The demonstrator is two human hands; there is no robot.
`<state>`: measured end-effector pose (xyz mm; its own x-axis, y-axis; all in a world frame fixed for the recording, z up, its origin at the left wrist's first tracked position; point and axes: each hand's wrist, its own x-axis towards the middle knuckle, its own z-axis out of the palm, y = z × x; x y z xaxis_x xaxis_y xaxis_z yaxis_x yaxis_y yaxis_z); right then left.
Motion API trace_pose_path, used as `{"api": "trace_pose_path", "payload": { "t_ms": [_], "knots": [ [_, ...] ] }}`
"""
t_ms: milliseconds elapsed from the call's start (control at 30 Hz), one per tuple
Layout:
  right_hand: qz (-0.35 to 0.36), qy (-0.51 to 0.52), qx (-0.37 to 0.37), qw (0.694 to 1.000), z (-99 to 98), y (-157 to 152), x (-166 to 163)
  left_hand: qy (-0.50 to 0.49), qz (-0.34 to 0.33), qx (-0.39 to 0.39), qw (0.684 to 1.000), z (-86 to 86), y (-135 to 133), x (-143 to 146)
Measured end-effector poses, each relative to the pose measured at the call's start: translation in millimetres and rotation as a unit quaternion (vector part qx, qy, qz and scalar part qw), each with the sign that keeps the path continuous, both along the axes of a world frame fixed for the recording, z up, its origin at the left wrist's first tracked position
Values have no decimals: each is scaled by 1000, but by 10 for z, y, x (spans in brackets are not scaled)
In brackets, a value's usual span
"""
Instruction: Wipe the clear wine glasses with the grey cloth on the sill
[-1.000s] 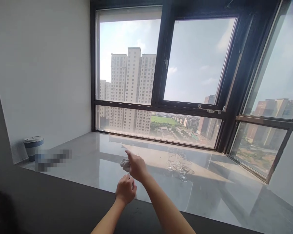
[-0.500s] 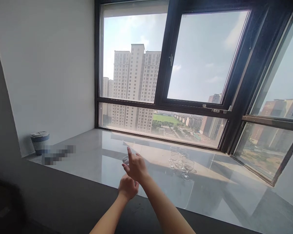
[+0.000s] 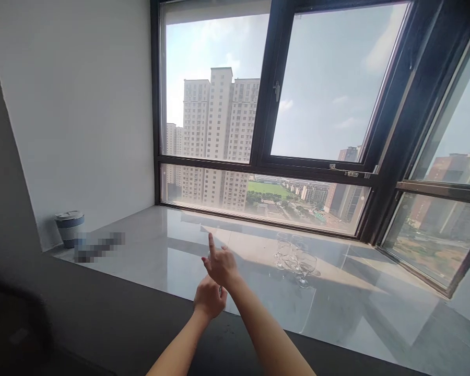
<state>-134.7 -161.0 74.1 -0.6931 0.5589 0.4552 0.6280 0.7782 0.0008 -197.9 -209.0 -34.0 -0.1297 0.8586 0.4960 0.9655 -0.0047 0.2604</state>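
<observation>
Low in the middle, my left hand (image 3: 210, 298) is closed in a fist-like grip. A clear, shiny bit of a glass (image 3: 221, 290) shows beside its thumb; most of it is hidden by my hands. My right hand (image 3: 221, 266) is just above and beyond the left one, over the sill. Its index finger is stretched out and its thumb stands apart. Whether its palm touches the glass is hidden. To the right, several clear stemmed glasses (image 3: 303, 265) are grouped upright on the sill.
The glossy grey windowsill (image 3: 141, 261) runs below a dark-framed window (image 3: 203, 161). A white and blue cup-like container (image 3: 69, 230) stands at the left wall, beside a pixelated patch. Sunlight falls across the sill near the glasses. The sill's front edge lies under my forearms.
The view has shifted slightly, so both hands and the sill sit a little further right. The greyish clear thing visible left of my right hand earlier is now mostly covered.
</observation>
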Motion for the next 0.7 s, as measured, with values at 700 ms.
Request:
{"api": "trace_pose_path", "payload": {
  "t_ms": [700],
  "knots": [
    [-15, -88, -117, 989, 172, 70, -20, 25, 8, -23, 999, 38, -33, 15]
  ]
}}
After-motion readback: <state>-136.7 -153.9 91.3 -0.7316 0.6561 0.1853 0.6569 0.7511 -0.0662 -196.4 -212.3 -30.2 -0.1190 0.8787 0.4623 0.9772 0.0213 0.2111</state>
